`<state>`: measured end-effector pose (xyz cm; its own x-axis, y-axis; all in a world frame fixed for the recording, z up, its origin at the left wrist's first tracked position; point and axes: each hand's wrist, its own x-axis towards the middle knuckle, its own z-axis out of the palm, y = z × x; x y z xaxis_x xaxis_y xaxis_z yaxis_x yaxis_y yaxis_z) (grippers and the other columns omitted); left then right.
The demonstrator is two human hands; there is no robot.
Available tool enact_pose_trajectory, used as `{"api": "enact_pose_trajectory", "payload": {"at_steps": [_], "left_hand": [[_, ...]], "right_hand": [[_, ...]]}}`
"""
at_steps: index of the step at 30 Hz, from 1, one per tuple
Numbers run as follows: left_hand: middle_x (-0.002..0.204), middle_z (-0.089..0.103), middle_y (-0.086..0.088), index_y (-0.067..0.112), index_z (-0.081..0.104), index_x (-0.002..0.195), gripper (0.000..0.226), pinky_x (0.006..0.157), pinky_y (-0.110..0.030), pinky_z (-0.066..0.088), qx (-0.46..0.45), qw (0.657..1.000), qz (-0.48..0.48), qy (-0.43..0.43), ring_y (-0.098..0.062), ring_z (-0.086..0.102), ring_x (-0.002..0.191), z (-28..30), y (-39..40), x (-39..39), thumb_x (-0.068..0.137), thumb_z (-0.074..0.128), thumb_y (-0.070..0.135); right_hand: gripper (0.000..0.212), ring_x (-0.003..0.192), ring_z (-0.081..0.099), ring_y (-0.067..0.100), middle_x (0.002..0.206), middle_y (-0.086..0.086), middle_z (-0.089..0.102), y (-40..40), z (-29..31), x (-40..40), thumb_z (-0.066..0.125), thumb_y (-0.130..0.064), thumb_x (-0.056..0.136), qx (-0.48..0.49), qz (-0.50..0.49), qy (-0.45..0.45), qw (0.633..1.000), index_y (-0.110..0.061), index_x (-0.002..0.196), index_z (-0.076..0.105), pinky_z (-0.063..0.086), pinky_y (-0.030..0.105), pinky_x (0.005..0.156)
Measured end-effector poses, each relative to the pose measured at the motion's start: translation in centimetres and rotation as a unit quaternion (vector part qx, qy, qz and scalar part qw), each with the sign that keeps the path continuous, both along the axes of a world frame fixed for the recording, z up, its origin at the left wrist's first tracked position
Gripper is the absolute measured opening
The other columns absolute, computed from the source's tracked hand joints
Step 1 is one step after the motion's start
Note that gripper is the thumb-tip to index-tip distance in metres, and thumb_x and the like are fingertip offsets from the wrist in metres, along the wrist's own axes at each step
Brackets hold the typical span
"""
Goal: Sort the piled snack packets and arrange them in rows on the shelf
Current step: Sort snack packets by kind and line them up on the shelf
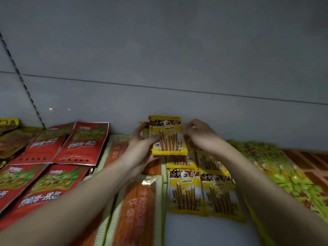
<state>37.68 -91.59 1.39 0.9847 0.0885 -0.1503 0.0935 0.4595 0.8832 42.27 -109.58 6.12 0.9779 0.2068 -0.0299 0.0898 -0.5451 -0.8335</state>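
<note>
the biggest risk, as i judge it, is the upright stack (167,137) of yellow wafer packets tipping: both hands hold it standing on edge against the back wall (159,59), and slick film packets that lean like this could fan out or fall forward onto the flat yellow packets (202,192) once the grip loosens. the left hand (142,148) clamps the stack's left edge, thumb across the front; the right hand (200,135) pinches its right edge with curled fingers. a smaller risk is a forearm brushing the rows below, since both arms reach over the orange packets (136,206) and the flat yellow ones.

the shelf (204,231) is pale, with a bare patch at the front, and is otherwise nearly covered. red packets (58,157) lie in overlapping rows at left, orange in the middle, yellow next, green packets (284,174) at right. the back wall is plain grey with one seam; a slotted upright (26,89) runs along its left. the light is dim.
</note>
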Motion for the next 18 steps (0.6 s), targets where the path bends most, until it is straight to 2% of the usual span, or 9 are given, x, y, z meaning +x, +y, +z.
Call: {"api": "enact_pose_trajectory", "payload": {"at_steps": [4, 6, 8, 11, 13, 15, 18], "left_hand": [[0.102, 0.077, -0.009, 0.031, 0.040, 0.141, 0.056, 0.057, -0.036, 0.061, -0.018, 0.999, 0.025, -0.007, -0.024, 0.076, 0.079, 1.1, -2.8, 0.9, 0.095, 0.066, 0.015], [0.096, 0.078, -0.006, 0.031, 0.044, 0.138, 0.046, 0.058, -0.037, 0.062, -0.010, 1.000, 0.026, -0.010, -0.022, 0.075, 0.076, 1.1, -4.1, 1.4, 0.097, 0.062, 0.019], [0.106, 0.076, -0.010, 0.031, 0.046, 0.136, 0.042, 0.065, -0.040, 0.063, 0.011, 1.000, 0.025, -0.010, -0.023, 0.076, 0.082, 0.7, -5.1, 1.5, 0.099, 0.059, 0.017], [0.112, 0.071, -0.012, 0.028, 0.046, 0.136, 0.041, 0.061, -0.037, 0.062, 0.013, 0.999, 0.036, -0.001, -0.022, 0.076, 0.082, 0.3, -5.8, 1.5, 0.100, 0.056, 0.011], [0.113, 0.070, -0.014, 0.026, 0.045, 0.138, 0.044, 0.058, -0.035, 0.061, 0.007, 0.999, 0.053, 0.000, -0.023, 0.076, 0.081, 0.3, -5.8, 1.5, 0.099, 0.057, 0.009], [0.119, 0.068, -0.017, 0.025, 0.044, 0.140, 0.048, 0.056, -0.034, 0.060, 0.012, 0.997, 0.077, -0.005, -0.025, 0.076, 0.085, 0.3, -5.6, 1.4, 0.098, 0.059, 0.007], [0.119, 0.068, -0.016, 0.026, 0.044, 0.140, 0.051, 0.058, -0.035, 0.061, 0.019, 0.994, 0.104, -0.017, -0.027, 0.075, 0.092, 0.4, -5.6, 1.1, 0.097, 0.061, 0.006]], "right_hand": [[0.030, 0.078, 0.059, 0.018, 0.095, 0.000, 0.060, -1.7, 0.2, 0.3, 0.066, -0.034, 0.093, -0.045, 0.010, -0.049, 0.998, -0.023, 0.114, 0.048, 0.047, 0.030, 0.063], [0.031, 0.079, 0.059, 0.017, 0.098, 0.001, 0.061, -3.3, 0.2, 0.8, 0.068, -0.030, 0.093, -0.021, 0.008, -0.044, 0.999, -0.024, 0.115, 0.047, 0.043, 0.028, 0.060], [0.028, 0.083, 0.061, 0.019, 0.102, 0.004, 0.062, -5.2, 0.2, 1.4, 0.067, -0.027, 0.093, -0.010, 0.003, -0.040, 0.999, -0.025, 0.115, 0.048, 0.042, 0.026, 0.057], [0.022, 0.087, 0.062, 0.021, 0.104, 0.006, 0.063, -8.2, 0.3, 2.1, 0.063, -0.023, 0.096, -0.016, -0.025, -0.055, 0.998, -0.024, 0.115, 0.051, 0.045, 0.027, 0.059], [0.019, 0.086, 0.061, 0.021, 0.104, 0.005, 0.063, -9.9, -0.2, 2.8, 0.060, -0.020, 0.098, -0.054, -0.040, -0.057, 0.996, -0.023, 0.115, 0.052, 0.048, 0.030, 0.065], [0.018, 0.088, 0.059, 0.023, 0.107, 0.006, 0.061, -11.1, -1.3, 3.2, 0.056, -0.014, 0.098, -0.131, -0.036, -0.045, 0.990, -0.022, 0.113, 0.053, 0.046, 0.031, 0.070], [0.026, 0.095, 0.059, 0.025, 0.115, 0.008, 0.059, -11.5, -2.9, 3.4, 0.050, -0.003, 0.096, -0.221, -0.002, -0.020, 0.975, -0.020, 0.115, 0.056, 0.042, 0.029, 0.062]]}}
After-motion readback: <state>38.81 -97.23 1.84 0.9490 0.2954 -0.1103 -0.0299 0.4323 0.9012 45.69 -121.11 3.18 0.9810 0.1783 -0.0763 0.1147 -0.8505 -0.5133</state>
